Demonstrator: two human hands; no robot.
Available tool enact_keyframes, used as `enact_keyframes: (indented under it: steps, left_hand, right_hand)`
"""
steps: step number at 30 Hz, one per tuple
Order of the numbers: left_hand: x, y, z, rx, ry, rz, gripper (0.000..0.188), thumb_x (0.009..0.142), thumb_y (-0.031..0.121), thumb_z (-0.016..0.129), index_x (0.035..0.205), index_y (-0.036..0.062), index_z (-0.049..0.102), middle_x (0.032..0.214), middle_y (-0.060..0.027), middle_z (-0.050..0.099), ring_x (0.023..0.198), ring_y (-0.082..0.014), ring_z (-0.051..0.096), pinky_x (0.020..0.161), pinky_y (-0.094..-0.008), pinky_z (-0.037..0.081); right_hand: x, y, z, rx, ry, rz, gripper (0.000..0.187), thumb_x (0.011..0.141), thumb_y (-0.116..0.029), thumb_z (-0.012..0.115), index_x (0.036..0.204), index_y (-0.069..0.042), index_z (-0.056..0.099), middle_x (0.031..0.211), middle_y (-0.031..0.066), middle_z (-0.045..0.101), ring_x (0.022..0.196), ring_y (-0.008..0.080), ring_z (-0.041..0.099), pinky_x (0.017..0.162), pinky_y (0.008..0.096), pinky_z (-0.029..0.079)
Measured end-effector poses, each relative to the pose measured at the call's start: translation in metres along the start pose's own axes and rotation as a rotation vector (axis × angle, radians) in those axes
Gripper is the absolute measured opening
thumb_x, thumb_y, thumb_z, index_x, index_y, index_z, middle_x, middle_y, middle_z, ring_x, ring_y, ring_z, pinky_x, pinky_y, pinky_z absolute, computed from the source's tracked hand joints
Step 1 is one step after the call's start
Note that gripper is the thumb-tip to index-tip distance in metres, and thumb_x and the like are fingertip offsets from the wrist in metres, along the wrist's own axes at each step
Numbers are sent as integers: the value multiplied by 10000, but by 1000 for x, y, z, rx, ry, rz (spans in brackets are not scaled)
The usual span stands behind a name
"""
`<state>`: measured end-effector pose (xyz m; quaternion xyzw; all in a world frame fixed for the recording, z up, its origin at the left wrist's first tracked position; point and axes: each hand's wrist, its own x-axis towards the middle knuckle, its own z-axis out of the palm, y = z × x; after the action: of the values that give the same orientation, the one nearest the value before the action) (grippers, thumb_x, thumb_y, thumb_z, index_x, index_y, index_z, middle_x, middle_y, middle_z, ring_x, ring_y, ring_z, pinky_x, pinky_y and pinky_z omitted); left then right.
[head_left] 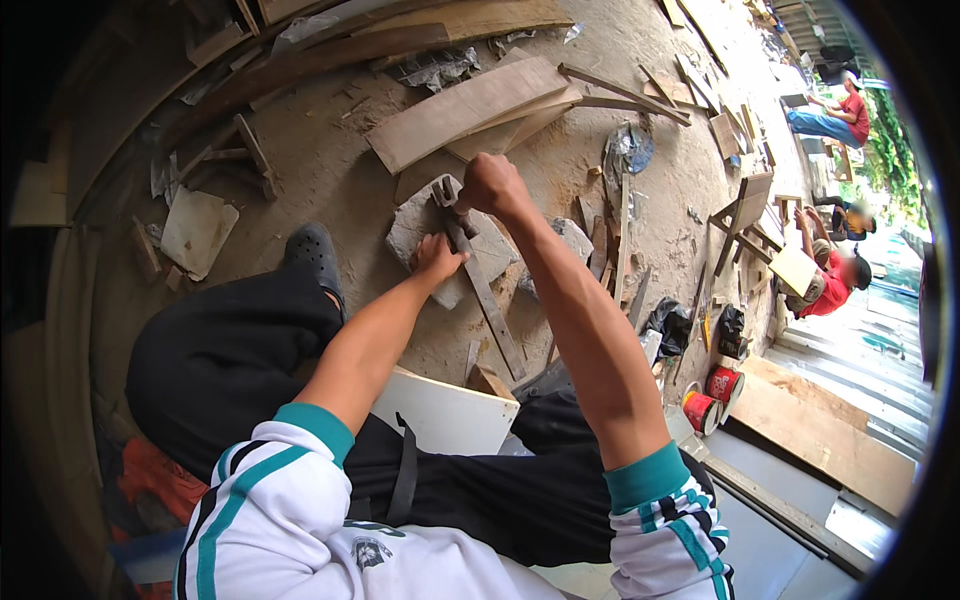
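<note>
Dirt ground [325, 145] strewn with boards [468, 108] fills the head view. At center, a long bar [492, 316] slants across a gray block [492, 249]. At the bar's upper end, the right hand [492, 187] clenches a forked tool [444, 192]. The left hand [436, 258] bends its fingers beside the bar; whether they grip, I cannot tell.

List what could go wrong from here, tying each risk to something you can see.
The left hand is at the bar, close to the right fist; a slip might pinch or knock its fingers.

The bar reaches past the edge of the block, so it could rock or slide.

The left shoe, which has holes, is near the block; a falling bar might hurt that foot.
</note>
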<state>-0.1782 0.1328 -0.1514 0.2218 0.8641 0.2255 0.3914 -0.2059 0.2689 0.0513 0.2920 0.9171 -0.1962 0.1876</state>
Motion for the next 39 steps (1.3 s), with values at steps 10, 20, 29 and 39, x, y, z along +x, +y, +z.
enact_keyframes:
  steps: [10,20,29,39]
  left_hand:
    - [10,-1,-2,-35,-6,70,638,686,460,828,1114,51,590,1163,-168,594,1170,-355,518,1025,-445,404]
    - [-2,14,-15,-52,-19,98,670,689,442,831,1146,18,586,1213,-186,600,1214,-346,519,1029,-453,412]
    - [-20,16,-16,-79,20,86,583,723,392,819,1159,81,590,1213,-173,592,1201,-369,526,978,-499,432]
    - [-25,5,-24,-111,14,130,593,722,401,819,1166,105,560,1195,-147,590,1171,-357,541,927,-543,436]
  right_hand:
    - [-15,-6,15,252,209,-117,287,785,-384,639,850,-128,752,838,166,709,809,364,686,767,455,555]
    - [-9,37,29,769,110,-268,301,843,-318,643,753,-40,714,623,98,659,561,173,634,552,332,495]
    - [-41,35,46,1199,252,-105,398,930,-239,620,613,1,631,571,38,594,514,95,536,500,258,402]
    - [-58,16,58,1376,423,-7,386,901,-216,615,580,-2,607,550,64,579,493,117,511,488,270,375]
